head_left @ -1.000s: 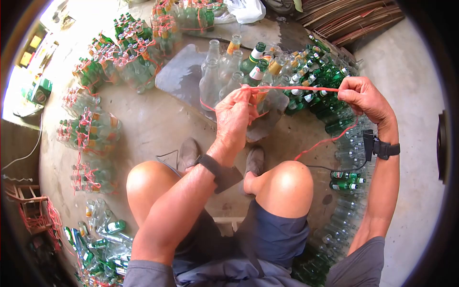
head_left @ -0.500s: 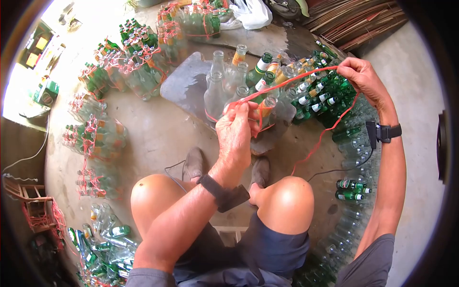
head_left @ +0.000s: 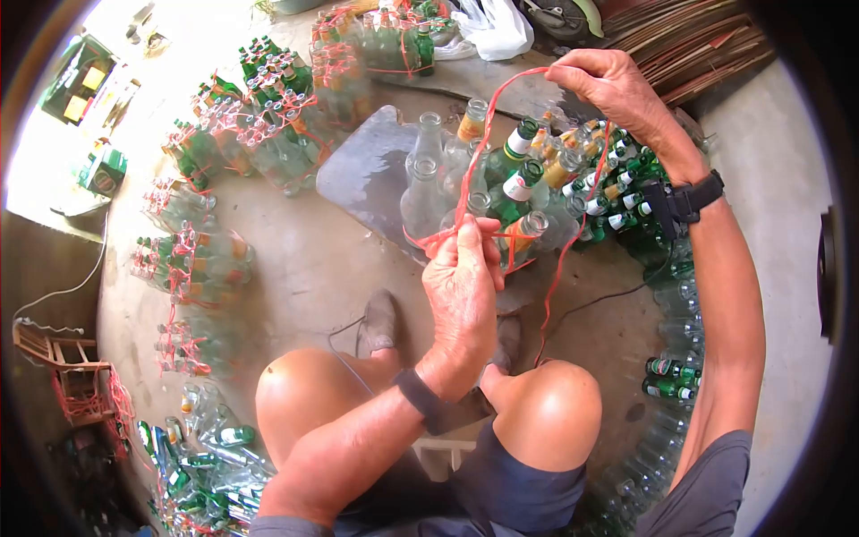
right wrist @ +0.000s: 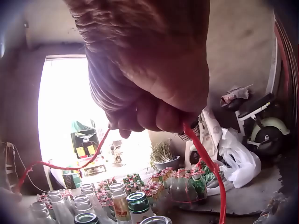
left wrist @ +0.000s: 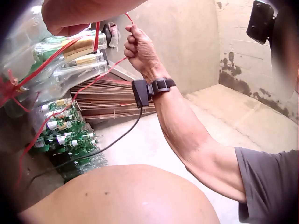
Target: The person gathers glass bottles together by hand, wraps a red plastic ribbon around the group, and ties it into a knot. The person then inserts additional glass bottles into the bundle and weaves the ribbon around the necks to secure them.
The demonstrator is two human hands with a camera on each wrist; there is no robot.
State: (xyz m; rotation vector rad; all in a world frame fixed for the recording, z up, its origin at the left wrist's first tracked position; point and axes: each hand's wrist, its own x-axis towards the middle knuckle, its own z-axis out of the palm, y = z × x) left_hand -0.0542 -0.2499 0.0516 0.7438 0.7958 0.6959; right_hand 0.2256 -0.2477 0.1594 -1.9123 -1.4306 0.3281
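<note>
A cluster of clear and green glass bottles [head_left: 420,201] stands upright on a flat grey slab [head_left: 362,170], with red plastic string passed round its near side. At the front of this cluster my left hand [head_left: 461,295] pinches the string between thumb and fingers. From there the red string [head_left: 484,134] arches up to my right hand [head_left: 617,94], which grips it above the far side of the bottles. A loose length hangs from the right hand toward the right knee. In the right wrist view, string [right wrist: 205,151] leaves both sides of the curled right hand [right wrist: 149,74].
Tied bottle bundles [head_left: 192,259] line the floor on the left. Many loose green bottles [head_left: 626,192] lie to the right of the slab. A heap of bottles [head_left: 215,456] is at lower left. A black cable [head_left: 617,300] runs from the right wrist camera. A white bag [head_left: 497,31] lies behind.
My right hand has swung left and away, over the bottles, taking the string with it. The string was stretched straight between the hands and now bows upward. The left hand keeps its pinch.
</note>
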